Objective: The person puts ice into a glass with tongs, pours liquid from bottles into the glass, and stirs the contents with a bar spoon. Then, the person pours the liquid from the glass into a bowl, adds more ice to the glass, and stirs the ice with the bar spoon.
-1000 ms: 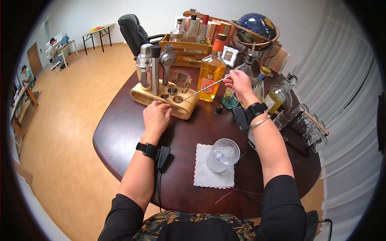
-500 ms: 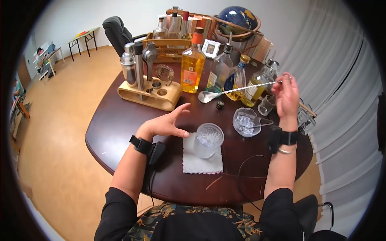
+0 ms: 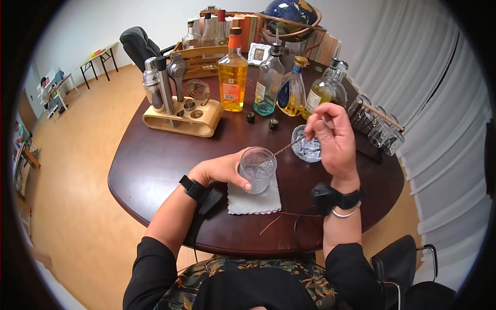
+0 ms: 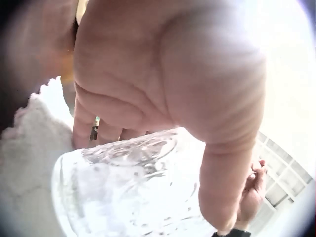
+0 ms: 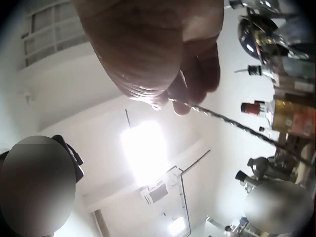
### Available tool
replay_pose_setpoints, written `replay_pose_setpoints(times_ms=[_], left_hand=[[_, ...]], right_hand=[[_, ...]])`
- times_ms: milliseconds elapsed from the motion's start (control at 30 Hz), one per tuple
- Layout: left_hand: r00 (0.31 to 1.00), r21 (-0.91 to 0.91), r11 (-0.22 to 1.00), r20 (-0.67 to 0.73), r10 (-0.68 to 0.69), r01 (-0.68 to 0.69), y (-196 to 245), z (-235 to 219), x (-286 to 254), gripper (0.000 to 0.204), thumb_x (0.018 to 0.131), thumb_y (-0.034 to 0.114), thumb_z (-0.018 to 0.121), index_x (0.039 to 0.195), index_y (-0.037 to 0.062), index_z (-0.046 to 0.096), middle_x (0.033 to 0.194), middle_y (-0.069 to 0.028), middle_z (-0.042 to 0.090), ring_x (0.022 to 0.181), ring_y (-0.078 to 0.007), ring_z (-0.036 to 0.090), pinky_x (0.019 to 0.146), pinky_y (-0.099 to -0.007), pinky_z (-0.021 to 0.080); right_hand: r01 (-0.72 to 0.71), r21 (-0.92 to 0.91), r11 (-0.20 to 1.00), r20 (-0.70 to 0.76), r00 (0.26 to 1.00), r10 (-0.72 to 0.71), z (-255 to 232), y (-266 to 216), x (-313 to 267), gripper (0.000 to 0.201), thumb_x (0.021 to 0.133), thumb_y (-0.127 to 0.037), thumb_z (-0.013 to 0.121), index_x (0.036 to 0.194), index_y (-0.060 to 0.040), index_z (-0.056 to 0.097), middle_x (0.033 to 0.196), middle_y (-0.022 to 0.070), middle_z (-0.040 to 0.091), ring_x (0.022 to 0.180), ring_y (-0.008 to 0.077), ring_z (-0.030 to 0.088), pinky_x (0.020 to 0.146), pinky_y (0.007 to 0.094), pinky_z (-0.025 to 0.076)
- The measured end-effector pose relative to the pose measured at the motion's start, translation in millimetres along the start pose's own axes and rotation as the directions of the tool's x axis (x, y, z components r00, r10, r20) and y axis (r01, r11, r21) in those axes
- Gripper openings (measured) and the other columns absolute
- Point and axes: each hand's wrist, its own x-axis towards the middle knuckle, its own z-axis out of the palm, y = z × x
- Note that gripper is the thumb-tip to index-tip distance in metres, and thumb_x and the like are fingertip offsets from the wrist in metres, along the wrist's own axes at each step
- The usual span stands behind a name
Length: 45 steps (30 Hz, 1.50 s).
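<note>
A clear patterned mixing glass (image 3: 262, 178) stands on a white scalloped cloth (image 3: 253, 205) near the front of the table. My left hand (image 3: 221, 168) holds it from the left; in the left wrist view the thumb lies along one side of the glass (image 4: 123, 192) and the fingers pass behind it. Above and to the right, my right hand (image 3: 337, 142) pinches the upper part of a bar spoon with a twisted shaft (image 3: 290, 146). The spoon slants down into the glass, its bowl inside the rim. The twisted shaft (image 5: 232, 121) also shows leaving the fingertips in the right wrist view.
A bowl of ice (image 3: 306, 150) sits right of the glass, partly behind my right hand. Behind stand a wooden bar-tool stand (image 3: 204, 128) with a shaker (image 3: 153, 85), an amber bottle (image 3: 232, 77), several other bottles, two dark caps and a glass rack (image 3: 382, 116).
My right hand has carried the bar spoon from the tool stand, out to the right, and then into the glass. My left hand has left the stand and taken hold of the glass.
</note>
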Motion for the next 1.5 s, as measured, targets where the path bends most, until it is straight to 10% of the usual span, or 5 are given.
replay_pose_setpoints(times_ms=[400,600,1033,1333,1500], left_hand=[[0.985,0.305,0.951,-0.145,0.089,-0.041,5,11,-7,0.093,0.056,0.028,0.088,0.132,0.0014,0.042,0.125,-0.0100,0.053,0.120,-0.0216,0.049,0.106,-0.0347,0.036],[0.957,0.569,0.819,-0.190,0.218,-0.073,14,17,-9,0.085,0.057,0.029,0.086,0.126,0.0002,0.044,0.115,-0.0176,0.057,0.108,-0.0340,0.055,0.095,-0.0394,0.044],[0.913,0.709,0.697,-0.207,0.351,-0.107,18,11,-12,0.078,0.057,0.022,0.084,0.121,0.0010,0.045,0.111,-0.0170,0.054,0.105,-0.0356,0.054,0.092,-0.0386,0.045],[0.929,0.685,0.712,-0.144,0.341,-0.155,22,10,-12,0.076,0.059,0.018,0.082,0.124,0.0028,0.045,0.113,-0.0166,0.053,0.109,-0.0353,0.052,0.094,-0.0390,0.044],[0.924,0.706,0.687,-0.124,0.361,-0.173,25,12,-13,0.075,0.059,0.017,0.082,0.123,0.0019,0.045,0.114,-0.0167,0.053,0.109,-0.0345,0.052,0.095,-0.0383,0.043]], right_hand=[[-0.110,0.409,0.906,-0.070,0.986,0.151,49,36,-14,0.066,0.087,-0.073,0.033,0.078,-0.0080,0.044,0.059,-0.0046,0.025,0.049,0.0068,0.022,0.046,0.0257,0.019],[0.236,0.150,0.960,0.135,0.957,-0.256,57,37,-25,0.065,0.091,-0.066,0.032,0.068,-0.0062,0.039,0.059,0.0000,0.033,0.047,0.0135,0.028,0.046,0.0295,0.026],[0.070,0.472,0.879,0.009,0.996,-0.084,62,48,-34,0.060,0.096,-0.061,0.027,0.068,-0.0089,0.035,0.059,0.0005,0.030,0.047,0.0117,0.023,0.046,0.0277,0.022],[0.238,0.181,0.954,0.589,0.751,-0.299,62,43,-23,0.059,0.096,-0.051,0.044,0.059,-0.0049,0.045,0.056,0.0079,0.042,0.049,0.0268,0.045,0.047,0.0341,0.035],[0.040,0.405,0.914,0.182,0.976,-0.123,59,55,-35,0.053,0.099,-0.049,0.042,0.069,-0.0063,0.046,0.058,0.0010,0.044,0.050,0.0132,0.039,0.049,0.0285,0.032]])
